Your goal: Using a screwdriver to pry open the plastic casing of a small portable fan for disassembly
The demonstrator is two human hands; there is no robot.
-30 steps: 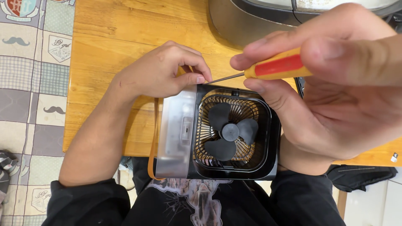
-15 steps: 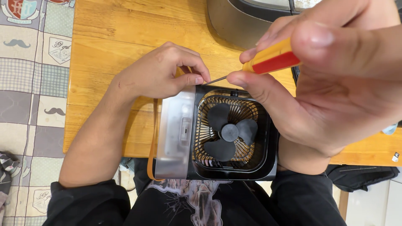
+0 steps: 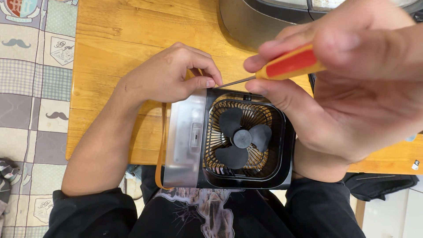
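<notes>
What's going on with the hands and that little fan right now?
Left hand steadies the fan at its top corner. Right hand holds the screwdriver, tip at that corner. Nothing blocking.

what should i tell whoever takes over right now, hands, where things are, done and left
Left hand: steadies the top left corner of the fan, fingertips by the screwdriver tip.
Right hand: grip closed on the red and yellow screwdriver, shaft angled down-left to that same corner.
Fan: lies face up at the near edge of the wooden table, black blades showing behind the grille, orange strap hanging on its left side.
Done: cannot tell whether any screw is out; none lies in view.
Left: the grille is on the fan; the corner under the tip looks like the one in hand.
</notes>
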